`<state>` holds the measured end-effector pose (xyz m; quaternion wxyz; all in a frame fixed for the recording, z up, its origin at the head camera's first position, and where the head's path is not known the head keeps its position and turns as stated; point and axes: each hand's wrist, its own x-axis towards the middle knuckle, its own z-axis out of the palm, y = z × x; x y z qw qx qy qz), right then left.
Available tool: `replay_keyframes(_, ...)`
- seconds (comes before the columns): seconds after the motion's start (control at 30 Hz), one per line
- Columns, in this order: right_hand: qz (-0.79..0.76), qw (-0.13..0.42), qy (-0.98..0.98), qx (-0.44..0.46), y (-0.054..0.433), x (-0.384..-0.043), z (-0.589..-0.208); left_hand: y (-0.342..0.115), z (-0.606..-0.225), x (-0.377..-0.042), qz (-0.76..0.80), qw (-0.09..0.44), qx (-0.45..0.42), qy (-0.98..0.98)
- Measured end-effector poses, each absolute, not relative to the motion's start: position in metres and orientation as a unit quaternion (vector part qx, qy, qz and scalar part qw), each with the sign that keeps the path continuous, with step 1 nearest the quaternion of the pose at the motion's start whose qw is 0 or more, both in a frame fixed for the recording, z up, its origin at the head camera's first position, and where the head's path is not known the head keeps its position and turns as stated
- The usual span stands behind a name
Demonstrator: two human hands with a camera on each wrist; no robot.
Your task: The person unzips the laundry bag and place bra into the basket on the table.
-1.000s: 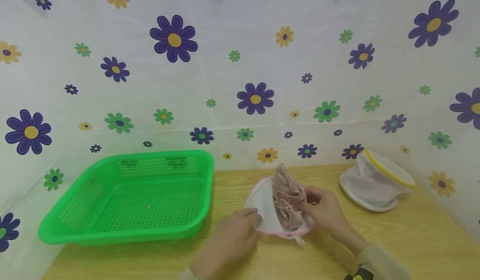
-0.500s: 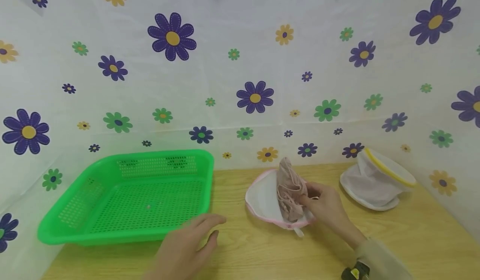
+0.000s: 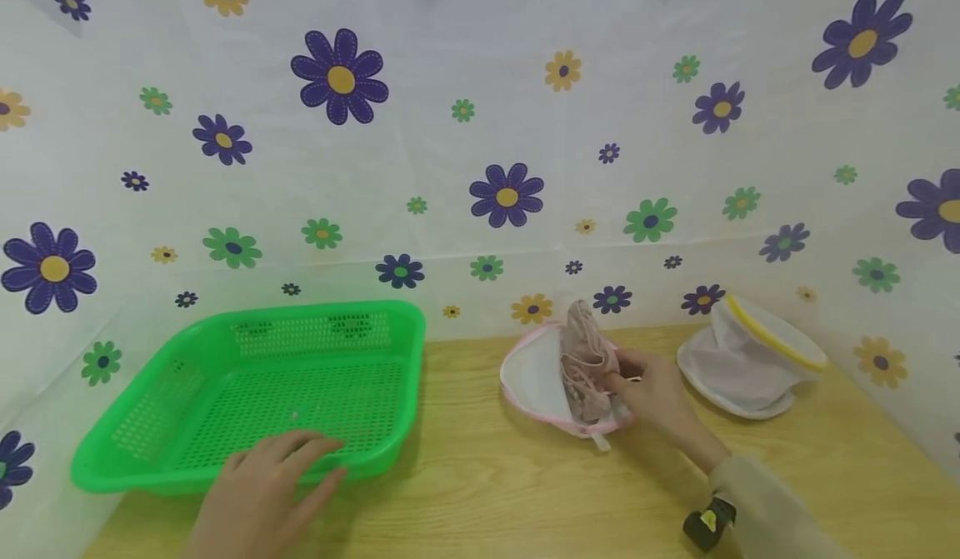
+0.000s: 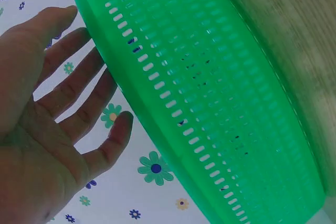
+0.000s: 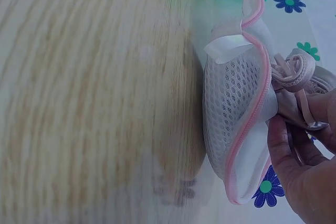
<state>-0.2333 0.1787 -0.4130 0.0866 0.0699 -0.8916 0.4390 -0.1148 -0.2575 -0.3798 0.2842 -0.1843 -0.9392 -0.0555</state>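
Observation:
My right hand (image 3: 656,396) pinches a bunched dusty-pink garment with thin straps (image 3: 588,359) and the near side of a white mesh laundry bag (image 5: 231,93). Pink zipper edging runs round the bag's gaping mouth, and the garment stands up in it. Over at the left, my left hand (image 3: 262,492) is spread with fingers parted, overlapping the front rim of a green plastic basket (image 3: 405,376) in the head view. In the left wrist view its fingertips are right at the basket's rim, and nothing is held.
A second white mesh bag with a yellow rim (image 3: 750,367) stands at the right back of the wooden table (image 3: 465,492). Behind the table hangs a white sheet printed with flowers (image 3: 450,151), which also covers both sides.
My left hand has let go of the laundry bag and moved left to the basket's front. The right hand has shifted the bag and garment slightly away from me.

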Motion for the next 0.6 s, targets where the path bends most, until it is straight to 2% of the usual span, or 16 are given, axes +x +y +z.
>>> replay_keyframes(0.2, 0.436, 0.089, -0.893, 0.066, 0.1772, -0.2357, -0.4131, -0.2664, -0.382, -0.1132, -0.052, 0.254, -0.175, -0.95)
replay_keyframes(0.6, 0.453, 0.126, -0.878, 0.091, 0.1787, -0.2354, -0.4069, -0.2667, -0.3813, -0.1141, -0.055, 0.237, -0.171, -0.955)
